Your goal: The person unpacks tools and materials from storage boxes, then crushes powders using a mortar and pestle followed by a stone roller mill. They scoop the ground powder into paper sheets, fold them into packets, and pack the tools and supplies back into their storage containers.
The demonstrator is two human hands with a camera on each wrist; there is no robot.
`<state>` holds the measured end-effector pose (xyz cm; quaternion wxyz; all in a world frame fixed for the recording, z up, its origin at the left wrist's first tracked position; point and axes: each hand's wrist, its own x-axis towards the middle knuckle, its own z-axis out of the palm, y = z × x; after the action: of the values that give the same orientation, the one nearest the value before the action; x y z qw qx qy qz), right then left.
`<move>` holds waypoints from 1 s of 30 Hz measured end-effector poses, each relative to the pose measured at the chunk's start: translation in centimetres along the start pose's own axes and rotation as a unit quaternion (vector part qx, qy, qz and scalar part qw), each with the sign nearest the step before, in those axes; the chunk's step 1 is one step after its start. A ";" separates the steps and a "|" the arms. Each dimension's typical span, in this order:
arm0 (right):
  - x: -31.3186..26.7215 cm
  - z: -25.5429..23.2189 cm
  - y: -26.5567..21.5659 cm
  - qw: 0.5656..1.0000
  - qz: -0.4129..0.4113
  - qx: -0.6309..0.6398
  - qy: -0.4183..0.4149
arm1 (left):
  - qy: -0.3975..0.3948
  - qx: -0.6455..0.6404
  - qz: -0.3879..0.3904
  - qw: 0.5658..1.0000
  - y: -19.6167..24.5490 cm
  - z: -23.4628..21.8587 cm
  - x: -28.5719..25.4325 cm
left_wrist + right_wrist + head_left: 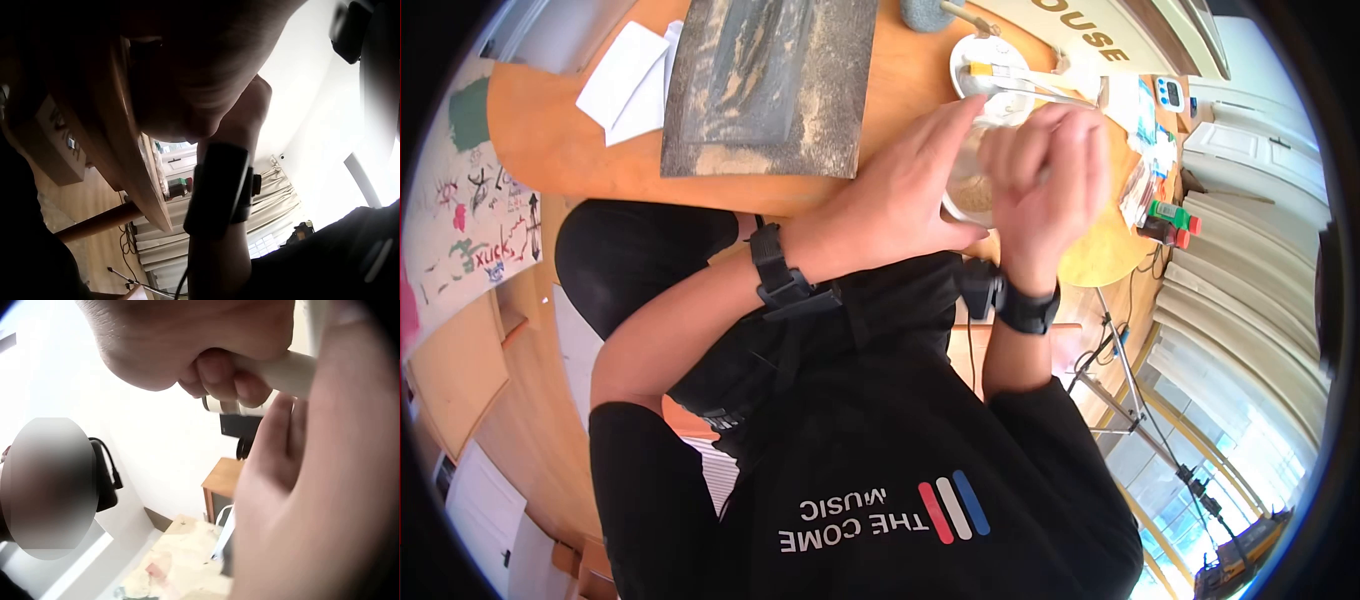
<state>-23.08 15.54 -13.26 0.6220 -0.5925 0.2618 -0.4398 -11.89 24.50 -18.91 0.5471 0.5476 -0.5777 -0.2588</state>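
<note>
In the head view my left hand (890,195) is curved round a white-rimmed container (953,210), thumb on the near side and fingers on the far side. Pale brown contents (972,187) show inside it. Right above, my right hand (1048,165) is curled in a fist and hides part of the container. The right wrist view shows the right fingers (215,367) wrapped round a pale, smooth rod-like handle (290,374), which runs toward the left hand (312,469). Its far end is hidden. Dark shadow covers most of the left wrist view.
A weathered dark board (825,100) lies on the wooden table (550,130), beside white papers (625,80). Beyond the hands stand a white plate (960,62) with a flat brush (990,70) and a grey jar (925,14). Bottles (1170,225) and a timer (1169,94) sit farther right.
</note>
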 end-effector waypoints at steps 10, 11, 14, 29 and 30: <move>-1.3 -1.6 -0.2 0.992 -0.013 0.025 -0.126 | -0.002 0.013 -0.009 1.000 -0.2 0.0 0.4; -1.6 -2.3 -1.0 0.987 -0.006 0.026 -0.160 | 0.002 0.017 0.008 1.000 -0.2 0.0 0.4; 0.8 -3.0 -0.4 0.997 -0.032 -0.051 -0.056 | 0.009 0.022 0.011 1.000 -0.2 0.1 0.2; 0.7 -2.0 -1.5 0.982 -0.050 -0.092 -0.156 | -0.009 0.018 0.011 1.000 -0.7 0.3 0.2; 1.0 -2.7 -1.5 0.981 -0.063 0.040 -0.180 | -0.003 0.020 0.012 1.000 -0.6 0.3 0.1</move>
<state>-25.22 13.49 -12.10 0.6534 -0.6518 0.0899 -0.3743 -11.93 24.17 -19.50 0.5374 0.5507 -0.5910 -0.2421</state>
